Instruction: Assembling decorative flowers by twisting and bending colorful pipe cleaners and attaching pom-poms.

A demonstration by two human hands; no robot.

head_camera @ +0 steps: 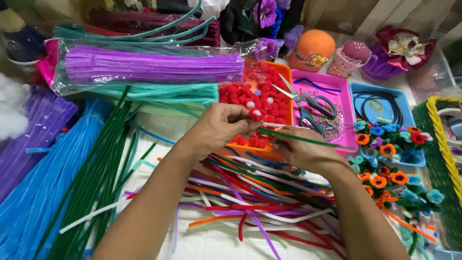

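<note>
Nearest, a loose heap of pipe cleaners (250, 202) in red, orange, white, purple and green lies across the white table (211, 243), under both forearms. Left of it, a bundle of dark green stems (91, 178) runs diagonally, beside a blue fuzzy sheaf (38, 192).

Left hand (219, 127): fingertips pinched on a small red pompom (254, 114), held over the near edge of the orange tray (285, 72). Right hand (301, 151): closed around a green pipe cleaner (293, 136), whose near end meets the pompom; the rest slants off to the right, over the pink tray (344, 96).

Beyond the hands: orange tray full of red pompoms with a few white ones. Scissors (308, 102) lie across the pink tray. Blue tray (406, 115) further right, with small finished flowers (385, 144) in orange, blue and red clustered along its front.

Farther back: a bagged purple pipe-cleaner pack (154, 67) on top of a teal pack (159, 92).
</note>
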